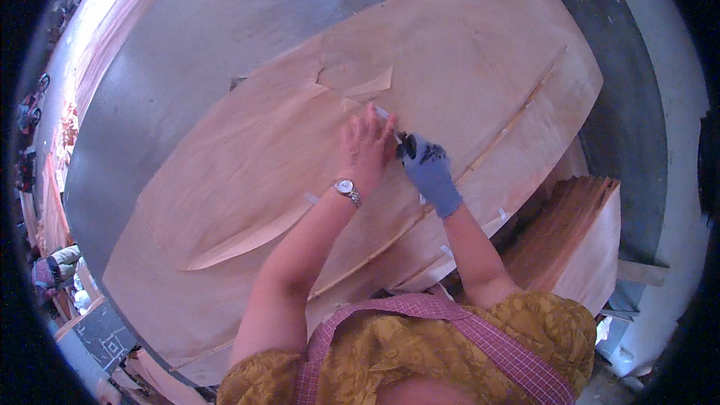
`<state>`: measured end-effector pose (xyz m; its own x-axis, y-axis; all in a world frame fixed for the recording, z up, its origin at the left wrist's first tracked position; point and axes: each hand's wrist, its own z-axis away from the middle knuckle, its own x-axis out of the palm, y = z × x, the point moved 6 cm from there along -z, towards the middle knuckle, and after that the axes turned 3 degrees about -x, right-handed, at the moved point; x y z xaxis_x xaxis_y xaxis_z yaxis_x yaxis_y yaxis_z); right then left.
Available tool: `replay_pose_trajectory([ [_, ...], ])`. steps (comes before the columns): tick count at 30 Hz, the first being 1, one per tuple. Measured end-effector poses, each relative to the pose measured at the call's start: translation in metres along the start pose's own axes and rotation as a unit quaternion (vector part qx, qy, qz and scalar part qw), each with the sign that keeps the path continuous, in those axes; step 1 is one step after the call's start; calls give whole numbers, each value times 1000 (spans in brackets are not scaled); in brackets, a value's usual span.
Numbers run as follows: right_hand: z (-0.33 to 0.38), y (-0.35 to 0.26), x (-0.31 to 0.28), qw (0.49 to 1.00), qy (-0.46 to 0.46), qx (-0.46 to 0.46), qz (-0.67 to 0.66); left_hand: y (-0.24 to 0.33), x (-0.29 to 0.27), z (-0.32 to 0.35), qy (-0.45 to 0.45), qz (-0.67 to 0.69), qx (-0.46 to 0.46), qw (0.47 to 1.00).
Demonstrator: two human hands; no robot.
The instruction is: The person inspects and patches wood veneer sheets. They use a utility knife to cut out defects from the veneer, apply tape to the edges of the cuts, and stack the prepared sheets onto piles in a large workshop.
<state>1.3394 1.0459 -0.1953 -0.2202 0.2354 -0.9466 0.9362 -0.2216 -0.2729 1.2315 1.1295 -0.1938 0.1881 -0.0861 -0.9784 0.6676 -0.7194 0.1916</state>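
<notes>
A large sheet of thin pinkish-tan wood veneer (465, 52) lies on a grey table. My bare left hand (366, 148), a watch on its wrist, rests on the veneer, fingers stretched out and slightly spread. Close beside it, my right hand (429, 172), in a blue-grey glove with black patches, is closed. What it grips is mostly hidden; something dark shows at its fingers. A narrow whitish strip (381, 112) lies by my left fingertips. Just beyond them, a torn veneer piece (373, 84) has a jagged edge.
The grey tabletop (225, 22) extends beyond the sheet. A long, thin brown strip (495, 139) runs diagonally across the veneer. Small white tape pieces (503, 214) stick to the sheet near me. At the right stands a thick stack of veneer (559, 232).
</notes>
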Motion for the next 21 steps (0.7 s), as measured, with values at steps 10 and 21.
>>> replay_pose_trajectory([
  [10, -72, 8, -116, 834, 18, 147, -531, -3, 13, 2, -2, 26, -19, 999],
  [21, -201, -47, 23, 856, -212, 61, -468, -125, -28, -26, 185, 55, -120, 974],
])
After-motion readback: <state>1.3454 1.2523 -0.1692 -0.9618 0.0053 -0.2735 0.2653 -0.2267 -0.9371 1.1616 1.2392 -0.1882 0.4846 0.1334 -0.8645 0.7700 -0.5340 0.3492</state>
